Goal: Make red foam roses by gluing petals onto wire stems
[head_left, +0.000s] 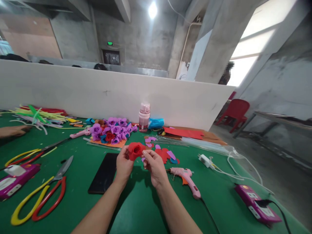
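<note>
Have pink plastic glue gun (189, 178) lying flat, long axis slanting from nozzle just beside right hand (157, 167) back to near-right handle; clearly closer to right than to left hand (124, 165). Left of glue gun and slightly farther out, holding round red ruffled flower (135, 150), no clear long axis: clamped by left at one side, pinched by right at opposite edge. Beyond glue gun, see loose flat red petals (162, 154).
</note>
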The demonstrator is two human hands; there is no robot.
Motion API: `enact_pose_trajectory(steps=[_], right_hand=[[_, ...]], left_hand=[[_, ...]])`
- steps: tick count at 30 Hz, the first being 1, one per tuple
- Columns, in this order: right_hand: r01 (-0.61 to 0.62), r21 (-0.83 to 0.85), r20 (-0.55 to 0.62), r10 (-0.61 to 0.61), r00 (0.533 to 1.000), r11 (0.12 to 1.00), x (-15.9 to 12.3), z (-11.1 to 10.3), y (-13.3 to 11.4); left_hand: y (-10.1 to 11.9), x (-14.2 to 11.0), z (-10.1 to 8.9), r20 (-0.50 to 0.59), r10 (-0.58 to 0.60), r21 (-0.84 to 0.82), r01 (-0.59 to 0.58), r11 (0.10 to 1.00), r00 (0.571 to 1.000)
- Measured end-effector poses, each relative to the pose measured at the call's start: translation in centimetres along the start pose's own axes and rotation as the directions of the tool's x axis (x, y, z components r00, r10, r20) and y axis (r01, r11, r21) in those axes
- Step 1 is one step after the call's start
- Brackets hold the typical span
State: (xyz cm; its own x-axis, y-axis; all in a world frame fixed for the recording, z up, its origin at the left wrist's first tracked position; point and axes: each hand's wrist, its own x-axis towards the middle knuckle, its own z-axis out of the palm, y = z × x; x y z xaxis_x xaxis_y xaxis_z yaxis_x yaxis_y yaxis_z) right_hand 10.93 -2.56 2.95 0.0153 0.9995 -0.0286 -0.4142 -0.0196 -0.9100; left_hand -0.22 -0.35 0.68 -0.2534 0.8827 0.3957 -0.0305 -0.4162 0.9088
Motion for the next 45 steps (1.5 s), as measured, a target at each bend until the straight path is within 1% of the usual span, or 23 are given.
enact_pose_trajectory(steps=[3,9,14,17,22,26,29,33,38,45], right_hand=[[-0.002,0.0,0.017,0.002,1.0,1.0,-0.12,0.15,0.15],[0.035,0.038,-0.054,-0.033,0.998,0.999,-0.19,0.39,0.62],[0.104,-0.019,-0.083,-0.105,0.991,0.994,-0.11,0.39,0.58],[0.117,-0.038,-0.082,-0.12,0.989,0.992,-0.12,0.37,0.58],[0.131,-0.034,-0.072,-0.133,0.988,0.991,-0.15,0.28,0.51],[0.14,0.016,-0.074,-0.139,0.988,0.99,-0.12,0.09,0.29],[0.11,0.018,-0.061,-0.108,0.992,0.994,-0.16,0.07,0.22],[0.052,-0.011,-0.034,-0.052,0.998,0.999,-0.32,0.34,0.3],[-0.05,0.089,-0.014,0.051,0.999,0.995,-0.37,0.41,0.38],[-0.153,0.191,0.013,0.153,0.988,0.97,-0.22,0.18,0.14]], left_hand=[[-0.11,-0.16,0.06,-0.005,0.0,0.011,0.0,1.0,1.0],[-0.35,-0.49,0.17,0.024,-0.001,0.009,0.001,1.0,1.0],[-0.19,-0.48,0.23,0.05,-0.023,0.016,0.022,1.0,0.998],[-0.22,-0.44,0.2,0.064,-0.031,0.032,0.029,0.999,0.997],[-0.25,-0.4,0.29,0.061,-0.043,0.004,0.043,0.999,0.997],[-0.28,-0.32,0.3,0.021,-0.064,0.016,0.063,0.998,0.998],[-0.49,-0.3,0.23,0.003,-0.059,0.013,0.058,0.998,0.998],[-0.71,-0.36,0.23,0.017,-0.051,-0.008,0.051,0.999,0.999],[-0.53,-0.41,0.36,0.006,-0.059,-0.012,0.059,0.998,0.998],[-0.41,-0.55,0.43,0.001,-0.066,-0.004,0.066,0.998,0.998]])
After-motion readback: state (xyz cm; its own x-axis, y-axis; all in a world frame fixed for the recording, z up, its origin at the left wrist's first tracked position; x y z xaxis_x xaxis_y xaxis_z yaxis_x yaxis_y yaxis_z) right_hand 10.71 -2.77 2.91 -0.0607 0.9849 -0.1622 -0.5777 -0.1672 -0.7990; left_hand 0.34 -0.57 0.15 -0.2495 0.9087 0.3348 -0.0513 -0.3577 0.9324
